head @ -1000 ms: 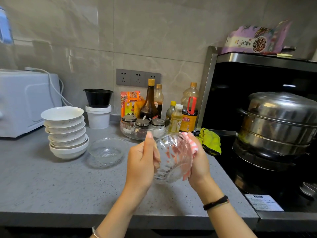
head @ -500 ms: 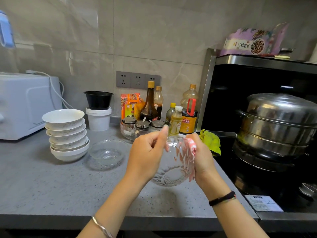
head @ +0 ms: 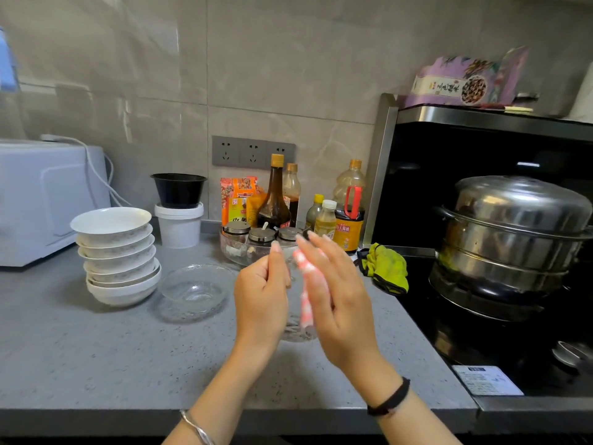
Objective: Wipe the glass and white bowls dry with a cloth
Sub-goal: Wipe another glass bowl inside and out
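In front of me my left hand (head: 260, 300) grips a clear cut-glass bowl (head: 298, 334), held on edge above the grey counter (head: 96, 364) and mostly hidden between my hands. My right hand (head: 337, 300) presses a pink-and-white cloth (head: 306, 293) against the bowl with straight fingers; its thumb is hidden. A second glass bowl (head: 192, 289) sits upright on the counter to the left. Beside it stands a stack of several white bowls (head: 115, 252).
Behind my hands are a glass tray of spice jars (head: 256, 242) and several sauce bottles (head: 274, 200). A yellow-green rag (head: 385, 268) lies at the stove edge, with a steel steamer pot (head: 513, 239) on the right. A white appliance (head: 41, 200) and white tub (head: 179, 223) stand at the left.
The held bowl has been turned further on edge and my hands have closed in around it. My right hand's fingers have straightened and slid over the cloth.
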### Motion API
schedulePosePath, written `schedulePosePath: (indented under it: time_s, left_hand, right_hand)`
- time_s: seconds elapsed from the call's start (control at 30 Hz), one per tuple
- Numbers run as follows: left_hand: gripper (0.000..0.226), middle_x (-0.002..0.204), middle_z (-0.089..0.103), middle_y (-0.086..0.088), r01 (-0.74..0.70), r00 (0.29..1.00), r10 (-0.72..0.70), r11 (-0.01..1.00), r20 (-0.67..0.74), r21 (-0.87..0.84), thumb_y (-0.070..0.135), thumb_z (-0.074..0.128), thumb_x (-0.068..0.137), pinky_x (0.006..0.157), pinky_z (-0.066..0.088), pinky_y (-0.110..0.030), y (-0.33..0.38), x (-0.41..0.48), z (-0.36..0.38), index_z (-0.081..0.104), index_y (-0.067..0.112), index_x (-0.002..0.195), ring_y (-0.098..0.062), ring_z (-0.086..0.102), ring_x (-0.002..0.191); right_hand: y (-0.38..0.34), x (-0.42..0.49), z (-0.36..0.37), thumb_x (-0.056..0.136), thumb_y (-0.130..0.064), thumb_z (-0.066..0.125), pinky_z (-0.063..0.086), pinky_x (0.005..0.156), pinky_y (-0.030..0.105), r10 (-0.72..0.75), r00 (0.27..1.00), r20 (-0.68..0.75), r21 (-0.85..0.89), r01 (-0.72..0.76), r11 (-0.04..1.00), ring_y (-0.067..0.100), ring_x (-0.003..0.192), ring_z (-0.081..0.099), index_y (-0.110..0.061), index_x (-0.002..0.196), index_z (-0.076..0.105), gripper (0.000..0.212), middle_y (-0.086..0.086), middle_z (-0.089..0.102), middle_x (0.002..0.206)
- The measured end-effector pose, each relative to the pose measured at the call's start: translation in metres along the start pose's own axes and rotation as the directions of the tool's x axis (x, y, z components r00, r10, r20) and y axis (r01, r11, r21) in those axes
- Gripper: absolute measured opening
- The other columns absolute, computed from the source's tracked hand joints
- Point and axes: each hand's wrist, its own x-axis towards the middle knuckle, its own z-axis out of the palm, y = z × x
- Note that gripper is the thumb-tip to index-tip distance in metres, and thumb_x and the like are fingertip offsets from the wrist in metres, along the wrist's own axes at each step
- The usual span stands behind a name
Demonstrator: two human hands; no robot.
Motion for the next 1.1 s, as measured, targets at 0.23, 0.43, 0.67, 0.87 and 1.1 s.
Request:
schedulePosePath:
  time_s: [0.23, 0.43, 0.67, 0.87, 1.1]
  left_hand:
    - [0.053, 0.039, 0.035, 0.008, 0.014, 0.999, -0.015, 1.0, -0.037, -0.022, 0.029, 0.039, 0.101, 0.042, 0.028, -0.014, -0.006, 0.002, 0.002, 0.041, 0.016, 0.05, -0.004, 0.033, 0.039]
    - [0.052, 0.042, 0.043, 0.001, -0.044, 0.999, 0.044, 0.999, -0.002, 0.011, 0.035, 0.04, 0.098, 0.044, 0.032, -0.021, -0.005, -0.001, 0.003, 0.049, 0.011, 0.053, -0.006, 0.038, 0.043]
    - [0.053, 0.042, 0.043, 0.006, -0.055, 0.998, 0.057, 0.997, -0.029, 0.051, 0.032, 0.041, 0.099, 0.045, 0.033, -0.023, -0.013, 0.0, 0.005, 0.048, 0.011, 0.052, -0.007, 0.039, 0.043]
    - [0.057, 0.046, 0.049, -0.008, -0.073, 0.997, 0.071, 0.995, 0.021, 0.068, 0.045, 0.04, 0.093, 0.046, 0.039, -0.038, -0.01, -0.002, 0.003, 0.053, 0.005, 0.055, -0.026, 0.047, 0.047]
    - [0.052, 0.043, 0.029, 0.01, -0.042, 0.999, 0.043, 0.998, 0.014, -0.046, 0.026, 0.041, 0.1, 0.044, 0.025, -0.014, -0.003, -0.006, 0.0, 0.034, 0.013, 0.049, -0.005, 0.027, 0.042]
  right_hand:
    - [-0.007, 0.001, 0.003, 0.101, -0.044, 0.025, 0.026, 0.116, 0.032, 0.142, 0.989, -0.025, 0.061, -0.141, 0.988, -0.003, 0.139, 0.027, -0.042, 0.136, 0.041, 0.039, -0.024, 0.039, 0.145]
    - [0.0, 0.001, 0.003, 0.1, -0.044, 0.027, 0.029, 0.115, 0.042, 0.099, 0.995, 0.005, 0.009, -0.099, 0.995, -0.001, 0.14, 0.027, -0.037, 0.138, 0.045, 0.043, -0.017, 0.042, 0.146]
    - [-0.005, -0.001, 0.01, 0.1, -0.047, 0.022, 0.02, 0.118, 0.039, 0.113, 0.993, -0.031, -0.088, -0.115, 0.989, -0.002, 0.141, 0.022, -0.04, 0.138, 0.042, 0.044, -0.019, 0.04, 0.145]
    - [0.003, 0.001, 0.008, 0.099, -0.043, 0.031, 0.043, 0.099, 0.035, 0.086, 0.996, -0.035, -0.021, -0.087, 0.996, 0.003, 0.122, 0.047, -0.031, 0.127, 0.058, 0.04, -0.015, 0.056, 0.126]
    - [0.017, 0.008, -0.005, 0.102, -0.032, 0.038, 0.053, 0.076, 0.017, 0.584, 0.792, 0.178, 0.64, -0.543, 0.543, 0.011, 0.087, 0.065, -0.01, 0.105, 0.066, 0.036, 0.002, 0.069, 0.093]
